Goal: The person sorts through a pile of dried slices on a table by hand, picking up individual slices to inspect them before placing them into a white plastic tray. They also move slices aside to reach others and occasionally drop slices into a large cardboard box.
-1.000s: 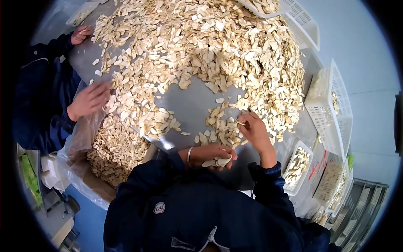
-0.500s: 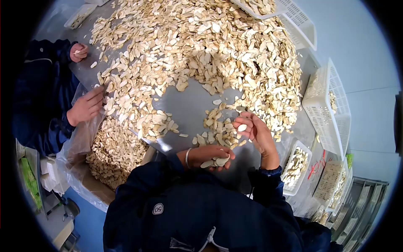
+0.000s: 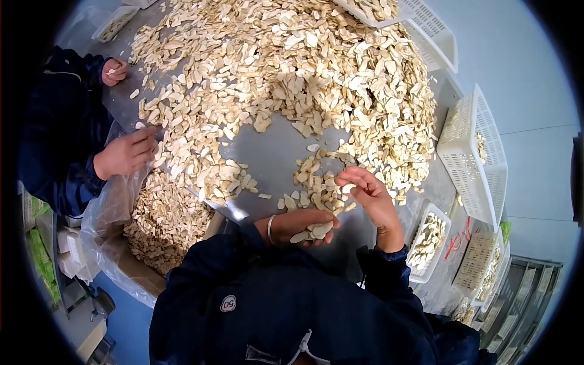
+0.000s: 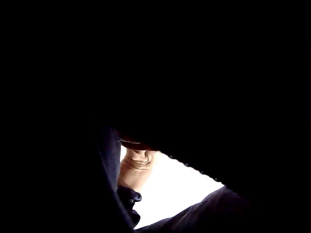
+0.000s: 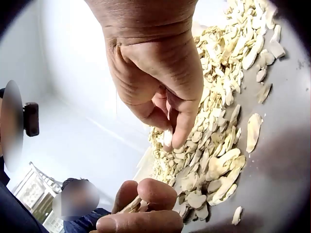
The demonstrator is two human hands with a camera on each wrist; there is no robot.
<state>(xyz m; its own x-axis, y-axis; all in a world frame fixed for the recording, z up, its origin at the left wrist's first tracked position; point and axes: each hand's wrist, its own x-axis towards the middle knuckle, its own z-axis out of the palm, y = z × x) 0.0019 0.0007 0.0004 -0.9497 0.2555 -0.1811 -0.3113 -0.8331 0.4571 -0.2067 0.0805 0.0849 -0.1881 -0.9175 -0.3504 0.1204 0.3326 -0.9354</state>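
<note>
Right hand (image 3: 371, 198) has lifted off the slices since a second ago and now hovers centre-right of frame, fingers curled, pinching one pale slice (image 3: 347, 188) at the fingertips; same pinch shows in wrist view (image 5: 167, 138). Left hand (image 3: 301, 225) stays low centre, cupped around a small stack of slices (image 3: 313, 232). Big slice pile (image 3: 292, 73) covers the grey table (image 3: 274, 152) above. Second person's hand (image 3: 125, 155) at left edge. White baskets (image 3: 474, 152) at right.

Four hands (image 3: 125, 153), four white baskets (image 3: 471, 146), one bag (image 3: 115, 207), countless slices (image 3: 292, 67).
</note>
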